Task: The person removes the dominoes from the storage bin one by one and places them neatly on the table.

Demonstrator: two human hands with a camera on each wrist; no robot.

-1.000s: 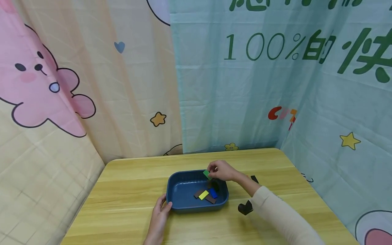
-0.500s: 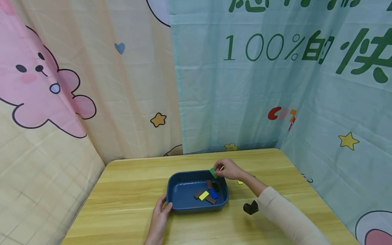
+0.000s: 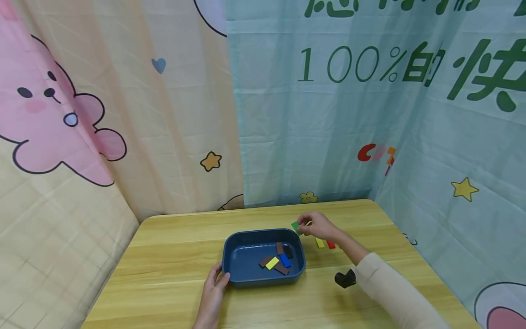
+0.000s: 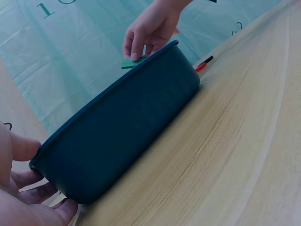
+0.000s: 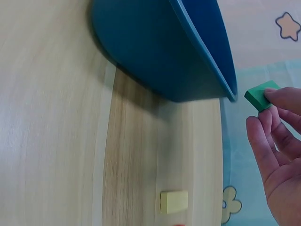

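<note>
One small, flat green block (image 5: 257,95) is pinched in the right hand (image 3: 317,225), just off the far right corner of the dark-blue, rounded-rectangular basin (image 3: 242,262), whose near left corner the left hand (image 3: 213,288) grips. Holding the block clear of the rim and the basin steady seems wise. Green lettering (image 3: 418,65) on the pale-blue fabric curtain (image 3: 287,123) includes "100%的快".

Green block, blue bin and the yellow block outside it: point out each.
Green block (image 5: 258,93), right wrist view: uncovered part of its broad face.
Blue bin (image 3: 245,262), head view: bare floor inside.
Yellow block (image 5: 177,201) outside the bin, right wrist view: larger visible face.
</note>
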